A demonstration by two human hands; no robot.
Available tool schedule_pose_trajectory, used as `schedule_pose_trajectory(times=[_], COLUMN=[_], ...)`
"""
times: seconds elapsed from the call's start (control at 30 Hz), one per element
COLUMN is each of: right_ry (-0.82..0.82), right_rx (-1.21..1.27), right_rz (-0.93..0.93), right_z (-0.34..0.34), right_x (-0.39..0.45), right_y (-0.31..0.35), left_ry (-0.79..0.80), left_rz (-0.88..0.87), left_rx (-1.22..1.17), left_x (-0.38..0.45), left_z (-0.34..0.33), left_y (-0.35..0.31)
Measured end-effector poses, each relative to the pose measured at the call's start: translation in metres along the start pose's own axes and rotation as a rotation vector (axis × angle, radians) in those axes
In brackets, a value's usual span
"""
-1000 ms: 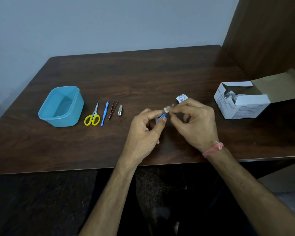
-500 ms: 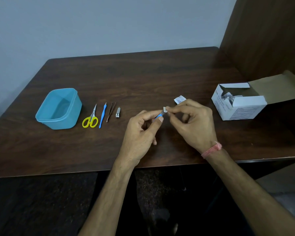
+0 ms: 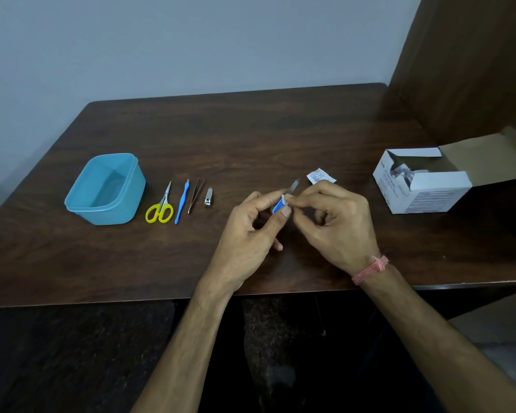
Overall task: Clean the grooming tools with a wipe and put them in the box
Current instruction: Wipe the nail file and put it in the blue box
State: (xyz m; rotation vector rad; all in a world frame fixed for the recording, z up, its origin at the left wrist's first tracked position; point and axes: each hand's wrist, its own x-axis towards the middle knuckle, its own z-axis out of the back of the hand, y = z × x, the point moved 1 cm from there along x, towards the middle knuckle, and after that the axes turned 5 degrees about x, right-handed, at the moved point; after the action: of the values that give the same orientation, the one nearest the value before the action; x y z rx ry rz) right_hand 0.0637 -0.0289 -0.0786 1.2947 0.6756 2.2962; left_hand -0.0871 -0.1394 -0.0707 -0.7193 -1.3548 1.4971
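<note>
left hand (image 3: 251,231) holding blue-handled tool (image 3: 280,204), wipe packet (image 3: 320,176) print unreadable

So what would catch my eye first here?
Probably the two hands at the table's middle: the left hand holds a blue-handled metal tool while the right hand pinches a small white wipe against it. Then the open turquoise plastic box at left, with yellow-handled scissors beside it.

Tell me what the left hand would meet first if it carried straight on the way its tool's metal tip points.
Probably the torn wipe sachet, lying just beyond the blue-handled tool in the left hand; depth is uncertain.
</note>
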Motion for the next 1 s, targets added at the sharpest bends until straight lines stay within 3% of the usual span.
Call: schedule_pose_trajectory(times=[0.63,0.8,1.0], right_ry=[-0.012,-0.043,0.000], right_rx=[-0.017,-0.009,0.028], right_rz=[0.019,-0.024,0.057], right_z=[0.0011,0.0000,0.0020], right_x=[-0.0021,0.0018,-0.0021], right_y=[0.0016,0.0007,0.0045], left_ry=[0.057,0.083,0.062], left_rz=[0.066,0.030,0.029], left_rx=[-0.184,-0.151,-0.135], left_x=[0.0018,0.0010,0.0026], left_z=[0.0001,0.0010,0.0027], left_y=[0.0051,0.0062,0.0064])
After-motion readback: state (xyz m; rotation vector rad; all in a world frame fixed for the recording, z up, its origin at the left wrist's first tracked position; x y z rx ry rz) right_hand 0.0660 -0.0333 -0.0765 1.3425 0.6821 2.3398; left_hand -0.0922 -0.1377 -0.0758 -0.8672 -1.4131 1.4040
